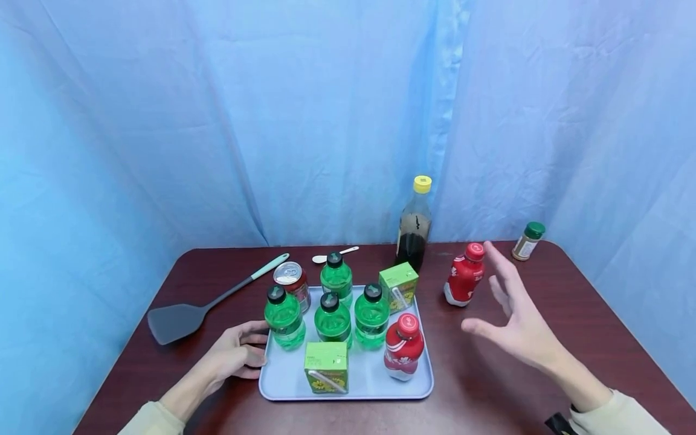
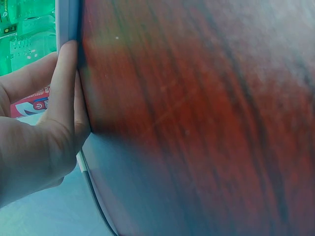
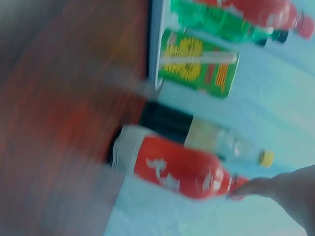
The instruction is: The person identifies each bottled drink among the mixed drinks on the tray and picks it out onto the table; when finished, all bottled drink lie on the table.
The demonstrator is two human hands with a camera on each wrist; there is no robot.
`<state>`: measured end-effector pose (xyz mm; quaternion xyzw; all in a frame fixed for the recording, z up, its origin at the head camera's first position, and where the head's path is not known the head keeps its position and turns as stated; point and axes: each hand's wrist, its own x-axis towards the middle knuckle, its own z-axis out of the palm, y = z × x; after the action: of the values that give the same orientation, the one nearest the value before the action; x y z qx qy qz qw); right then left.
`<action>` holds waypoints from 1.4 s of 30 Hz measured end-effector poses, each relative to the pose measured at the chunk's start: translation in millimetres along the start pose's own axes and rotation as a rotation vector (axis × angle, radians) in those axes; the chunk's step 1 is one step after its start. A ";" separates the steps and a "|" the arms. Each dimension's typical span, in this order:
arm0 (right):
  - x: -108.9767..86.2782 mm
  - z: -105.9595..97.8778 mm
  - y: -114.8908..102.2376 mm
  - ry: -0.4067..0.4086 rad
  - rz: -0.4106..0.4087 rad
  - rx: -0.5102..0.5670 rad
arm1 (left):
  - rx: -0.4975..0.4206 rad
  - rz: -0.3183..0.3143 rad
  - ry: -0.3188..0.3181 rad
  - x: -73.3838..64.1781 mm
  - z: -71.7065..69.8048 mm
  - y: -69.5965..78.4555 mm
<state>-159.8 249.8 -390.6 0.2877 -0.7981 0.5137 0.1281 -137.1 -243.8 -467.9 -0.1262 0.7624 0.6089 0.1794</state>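
Observation:
My left hand (image 1: 239, 353) is at the left side of a pale blue tray (image 1: 370, 380), its fingers and thumb holding the rim. In the left wrist view the fingers (image 2: 63, 88) meet the tray wall. On the tray stand several green drink bottles (image 1: 333, 323), two green juice boxes (image 1: 326, 365) with straws, a red drink bottle (image 1: 404, 350) and a soda can (image 1: 293, 284). My right hand (image 1: 516, 320) is spread beside a second red bottle (image 1: 464, 278) on the table. In the right wrist view a fingertip overlaps that bottle's cap.
Behind the tray stands a dark sauce bottle (image 1: 414, 229) with a yellow cap, near a small white spoon (image 1: 335, 255). A grey spatula (image 1: 182, 320) lies at left. A green-capped spice jar (image 1: 527, 241) is at the back right. Blue curtains (image 1: 337, 121) hang around the table.

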 end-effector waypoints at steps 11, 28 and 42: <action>-29.8 62.6 2.3 -0.244 0.110 0.142 | -0.001 -0.007 0.011 3.1 -0.9 -2.5; -29.7 88.3 8.3 -0.352 0.302 0.384 | 0.000 0.003 -0.007 2.9 -0.4 -1.0; -25.6 91.0 9.4 -0.324 0.322 0.330 | -0.008 0.004 -0.008 2.6 -0.7 -1.5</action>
<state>-136.5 179.8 -450.5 0.2525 -0.7490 0.5980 -0.1329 -139.0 -244.7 -470.1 -0.1231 0.7595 0.6126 0.1807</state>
